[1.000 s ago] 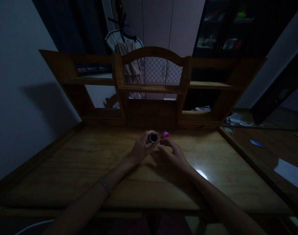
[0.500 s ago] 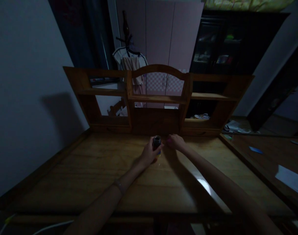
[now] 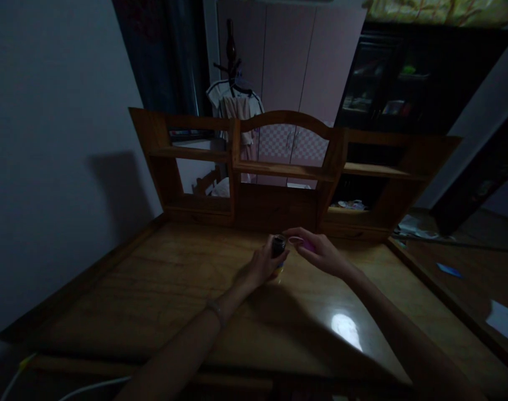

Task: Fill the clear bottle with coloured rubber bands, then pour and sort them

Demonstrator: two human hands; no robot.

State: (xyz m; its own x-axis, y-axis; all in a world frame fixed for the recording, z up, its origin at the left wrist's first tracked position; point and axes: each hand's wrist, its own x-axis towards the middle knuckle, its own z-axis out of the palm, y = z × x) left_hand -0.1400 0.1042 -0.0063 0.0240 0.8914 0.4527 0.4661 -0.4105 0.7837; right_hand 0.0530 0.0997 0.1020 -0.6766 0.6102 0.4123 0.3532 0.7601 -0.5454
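Right now, both hands work near the far side of the wooden surface point(image 3: 166, 289), close in front of the shelf unit point(image 3: 277, 206) that rises along its back edge. The left hand point(image 3: 262, 263) has its grip wrapped around a small bottle point(image 3: 279, 245), dark at its open mouth and yellow lower down; the bottle is roughly upright, and whether its base touches the wood I cannot tell. The right hand point(image 3: 323, 254) has its grip closed on a pink cap point(image 3: 308, 245), whose pale ring-shaped end points toward the bottle's mouth, just beside it. A finger reaches over the ring toward the rim, though contact there is too dim to judge.

Between the left forearm and the raised left border point(image 3: 95, 274) by the wall point(image 3: 57, 167) lies a broad stretch of wood, giving plenty of sideways room; the gap toward the shelf unit is much tighter. On the right, the forearm crosses the near edge, with a narrower strip of wood between it and the dark right border point(image 3: 446, 301). Beyond that border, a blue card point(image 3: 449, 270) and a white sheet point(image 3: 504, 321) lie well apart from the hands.
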